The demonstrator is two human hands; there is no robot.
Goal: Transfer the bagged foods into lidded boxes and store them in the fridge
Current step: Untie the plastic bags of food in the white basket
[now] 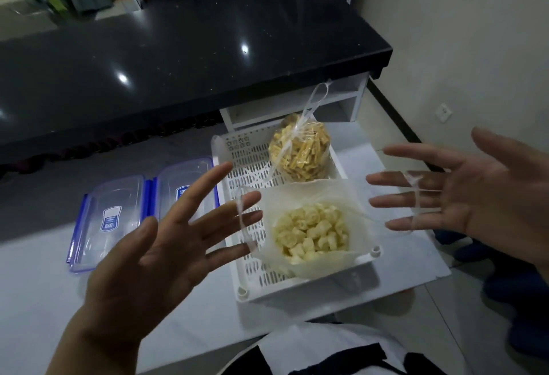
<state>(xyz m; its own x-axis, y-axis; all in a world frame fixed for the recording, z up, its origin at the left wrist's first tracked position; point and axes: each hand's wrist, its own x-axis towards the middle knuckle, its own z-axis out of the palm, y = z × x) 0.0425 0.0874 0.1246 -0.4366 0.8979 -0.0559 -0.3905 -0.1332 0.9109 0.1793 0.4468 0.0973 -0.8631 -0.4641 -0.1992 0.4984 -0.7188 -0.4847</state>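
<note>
Left hand (pixel 166 244) and right hand (pixel 487 193) spread flat, palms facing, clear handles of the open bag (pixel 312 235) looped over straight fingers, pale chunks seen inside, tied bag (pixel 300 151) behind it, both set in white basket (pixel 246 163), lidded boxes (pixel 142 211) laid left

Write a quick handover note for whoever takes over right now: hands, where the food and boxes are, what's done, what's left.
Left hand and right hand: fingers spread, a bag handle looped over each, holding the pale-chunk bag open in the white basket.
Yellow-strip bag sits tied at the basket's far end.
Two clear boxes lie left of the basket on the table.
Done: one bag opened.
Left: fill boxes, fridge.
</note>
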